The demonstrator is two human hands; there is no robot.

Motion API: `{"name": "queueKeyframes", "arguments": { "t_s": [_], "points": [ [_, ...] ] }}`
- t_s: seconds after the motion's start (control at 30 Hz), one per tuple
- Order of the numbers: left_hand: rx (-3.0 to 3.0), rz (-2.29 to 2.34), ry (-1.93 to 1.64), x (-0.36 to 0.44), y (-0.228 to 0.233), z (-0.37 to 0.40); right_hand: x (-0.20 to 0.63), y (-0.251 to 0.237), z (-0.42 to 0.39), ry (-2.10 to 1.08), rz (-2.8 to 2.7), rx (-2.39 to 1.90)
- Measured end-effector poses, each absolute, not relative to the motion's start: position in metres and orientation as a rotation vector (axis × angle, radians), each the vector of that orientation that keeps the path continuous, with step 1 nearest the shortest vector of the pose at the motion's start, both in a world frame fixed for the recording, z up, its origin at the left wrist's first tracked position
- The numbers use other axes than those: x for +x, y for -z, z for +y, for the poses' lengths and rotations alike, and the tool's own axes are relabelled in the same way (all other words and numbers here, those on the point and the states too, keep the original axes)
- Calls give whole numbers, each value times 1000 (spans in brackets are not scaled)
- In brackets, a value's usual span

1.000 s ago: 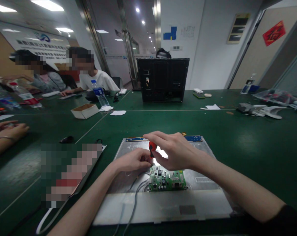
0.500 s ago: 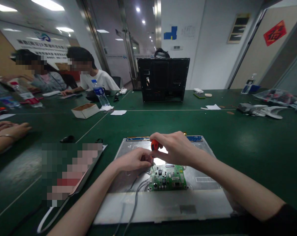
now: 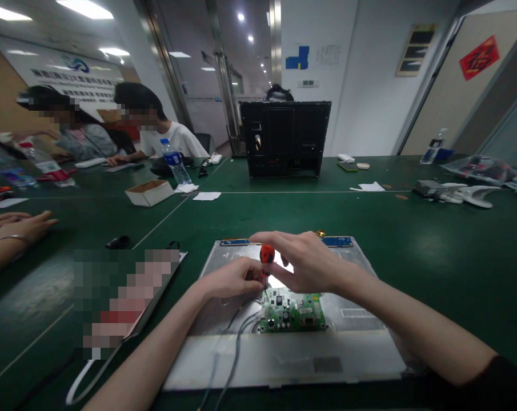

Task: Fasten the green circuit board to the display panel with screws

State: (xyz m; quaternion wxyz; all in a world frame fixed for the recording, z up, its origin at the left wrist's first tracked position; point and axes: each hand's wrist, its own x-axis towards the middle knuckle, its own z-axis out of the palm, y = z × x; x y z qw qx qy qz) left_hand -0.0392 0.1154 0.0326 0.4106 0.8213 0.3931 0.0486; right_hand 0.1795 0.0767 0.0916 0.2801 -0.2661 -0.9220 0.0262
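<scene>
the right hand (image 3: 309,262) loosely grips a red-handled screwdriver (image 3: 267,254), held near upright at the far left corner of the green circuit board (image 3: 293,311), on the panel (image 3: 361,327). the left hand (image 3: 236,278) curls beside the shaft; its grip cannot be confirmed. off-axis pressure could slip the tip, scratching the board.

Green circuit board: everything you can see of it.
The green circuit board looks roughly rectangular, crowded with small black, silver and white parts, with a dark connector near its lower right edge. It lies flat, components up, on a silver, metallic-looking panel. Gray cables run by its left side; whether they plug in is unclear. The left hand is at its upper left corner; the right hand hides part of its top edge.
</scene>
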Motion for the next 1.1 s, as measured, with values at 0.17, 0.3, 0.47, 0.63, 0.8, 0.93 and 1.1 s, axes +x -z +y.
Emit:
{"name": "queueKeyframes", "arguments": {
  "t_s": [0.17, 0.3, 0.47, 0.63, 0.8, 0.93, 1.1],
  "points": [
    [2061, 975, -102, -40, -33, 115, 179, -89, 80, 36, -2474, -693],
    [2060, 983, -109, -40, -31, 115, 179, -90, 79, 30, -2476, -703],
    [2098, 1023, -89, -40, -31, 115, 178, -92, 75, -63, -2498, -720],
    [2124, 1040, -98, -39, -35, 113, 177, -90, 77, -21, -2470, -782],
    [2112, 1016, -77, -40, -34, 115, 178, -89, 79, 76, -2487, -747],
    [2102, 1041, -74, -41, -30, 116, 178, -91, 76, 55, -2505, -700],
    [2115, 1019, -100, -42, -31, 115, 179, -95, 73, -31, -2500, -659]
  ]
}}
